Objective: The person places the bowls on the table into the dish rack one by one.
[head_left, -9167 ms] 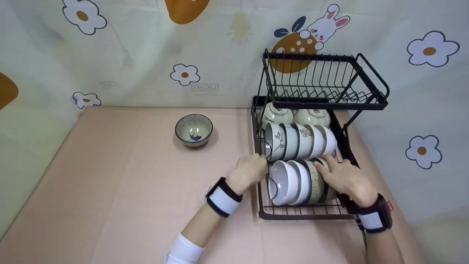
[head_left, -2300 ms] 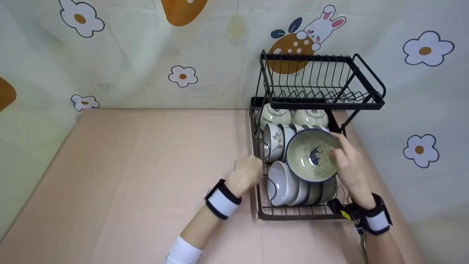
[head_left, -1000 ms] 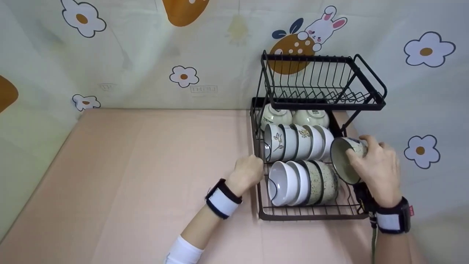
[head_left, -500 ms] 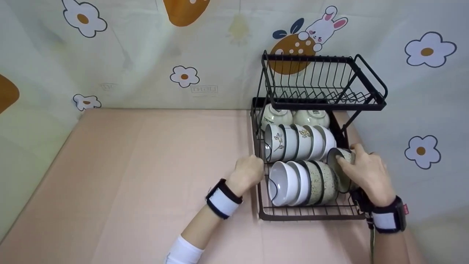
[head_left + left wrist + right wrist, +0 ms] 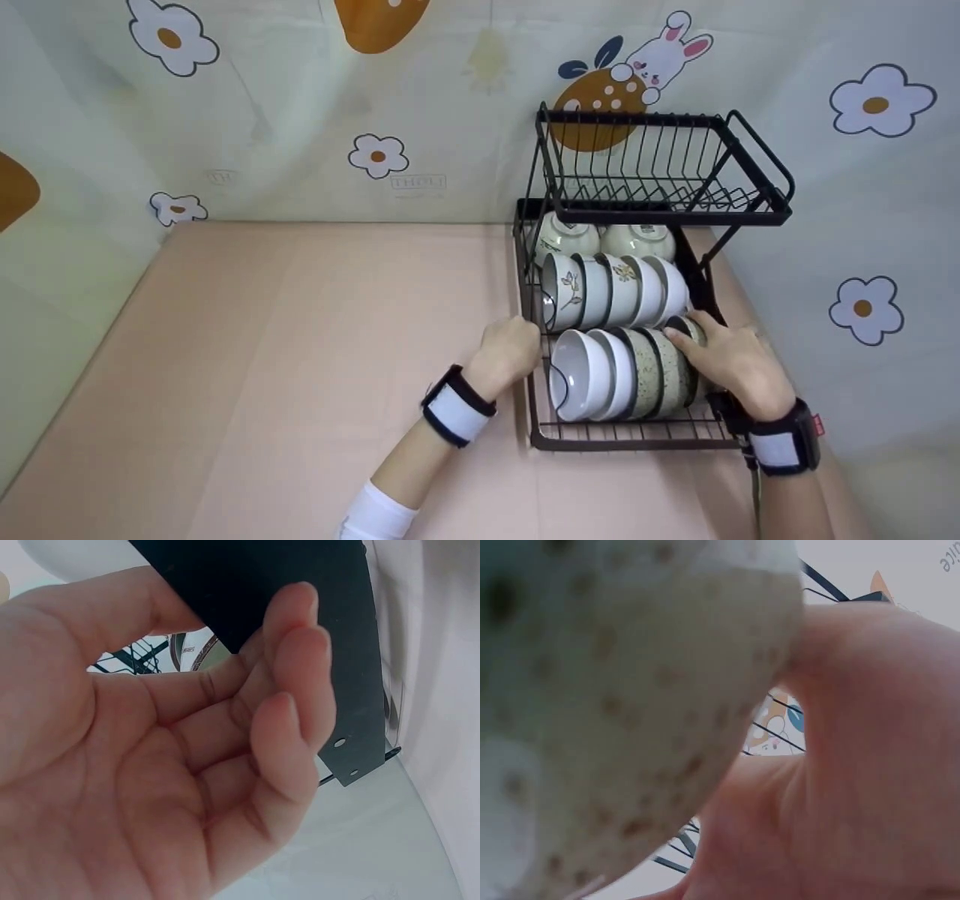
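Note:
In the head view my right hand (image 5: 739, 367) pinches a green speckled bowl (image 5: 630, 697) by its rim, at the right end of the front row in a black dish rack (image 5: 637, 444). The bowl stands on its side, close against two like speckled bowls (image 5: 646, 375); its lower part is partly hidden. My left hand (image 5: 506, 356) is at the rack's left side, fingers curled round the black metal edge (image 5: 337, 682). Two white bowls (image 5: 581, 379) stand on edge at the left of the same row.
Behind the front row stands a row of white bowls (image 5: 592, 292), some with a floral pattern. Two upturned bowls (image 5: 637, 241) sit at the back, under the rack's upper tier (image 5: 675, 218). A pink tabletop (image 5: 337, 337) extends left, and a patterned cloth (image 5: 300, 112) hangs behind.
The speckled bowl first stood on the table at left; my right hand then held it over the rack. Over the last second it has come down and left against the row. My left hand stays put.

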Action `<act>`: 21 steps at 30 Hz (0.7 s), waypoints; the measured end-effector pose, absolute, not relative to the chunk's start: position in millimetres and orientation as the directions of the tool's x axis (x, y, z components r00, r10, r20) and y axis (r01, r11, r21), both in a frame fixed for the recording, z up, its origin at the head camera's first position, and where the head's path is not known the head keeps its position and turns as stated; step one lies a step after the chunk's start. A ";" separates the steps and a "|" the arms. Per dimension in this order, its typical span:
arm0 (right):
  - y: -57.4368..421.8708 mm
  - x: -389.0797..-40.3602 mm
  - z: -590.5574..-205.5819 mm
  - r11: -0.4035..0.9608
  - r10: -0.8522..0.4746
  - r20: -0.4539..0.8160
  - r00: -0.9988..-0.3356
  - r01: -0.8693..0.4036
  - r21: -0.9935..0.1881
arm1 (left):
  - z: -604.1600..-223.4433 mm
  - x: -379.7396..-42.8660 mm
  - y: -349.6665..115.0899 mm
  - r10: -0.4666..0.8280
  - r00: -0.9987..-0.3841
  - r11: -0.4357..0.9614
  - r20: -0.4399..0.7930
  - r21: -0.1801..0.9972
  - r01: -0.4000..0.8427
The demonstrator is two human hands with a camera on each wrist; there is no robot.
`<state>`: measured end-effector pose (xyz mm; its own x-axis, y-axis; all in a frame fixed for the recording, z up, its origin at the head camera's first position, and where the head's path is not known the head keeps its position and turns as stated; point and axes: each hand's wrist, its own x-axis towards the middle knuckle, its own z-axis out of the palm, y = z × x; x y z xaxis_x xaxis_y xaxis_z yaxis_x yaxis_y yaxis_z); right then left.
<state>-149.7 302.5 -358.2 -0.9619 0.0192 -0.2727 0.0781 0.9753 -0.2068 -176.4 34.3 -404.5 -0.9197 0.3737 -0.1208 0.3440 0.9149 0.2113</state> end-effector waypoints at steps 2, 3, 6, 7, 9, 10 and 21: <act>302.8 -150.1 -358.9 0.978 0.010 -0.275 -0.961 0.066 -0.197 | -404.2 -176.6 34.5 0.374 -0.920 0.915 -0.120 0.209 0.345; 303.0 -150.3 -359.1 0.979 0.005 -0.278 -0.961 0.061 -0.196 | -404.2 -176.5 34.5 0.375 -0.920 0.915 -0.117 0.205 0.347; 301.9 -150.8 -359.5 0.980 -0.022 -0.282 -0.959 0.035 -0.197 | -404.5 -176.4 34.4 0.378 -0.919 0.915 -0.109 0.198 0.353; 301.4 -151.1 -359.5 0.979 -0.032 -0.292 -0.956 0.029 -0.202 | -404.7 -176.3 34.2 0.379 -0.919 0.914 -0.106 0.195 0.355; 300.9 -151.8 -359.4 0.977 -0.051 -0.313 -0.948 0.018 -0.212 | -405.0 -176.2 33.7 0.382 -0.919 0.913 -0.098 0.191 0.359; 300.7 -152.1 -359.4 0.976 -0.059 -0.326 -0.944 0.013 -0.216 | -405.0 -176.2 33.6 0.384 -0.918 0.913 -0.096 0.190 0.362; 304.7 -151.5 -359.2 0.968 -0.108 -0.364 -0.925 -0.015 -0.249 | -405.3 -176.7 34.9 0.381 -0.918 0.914 -0.108 0.191 0.357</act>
<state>-151.5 304.7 -359.2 -0.9251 -0.1076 -0.3641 -0.0147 0.9685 -0.2487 -176.7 34.9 -405.3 -0.9183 0.3808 -0.1080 0.3566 0.9144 0.1914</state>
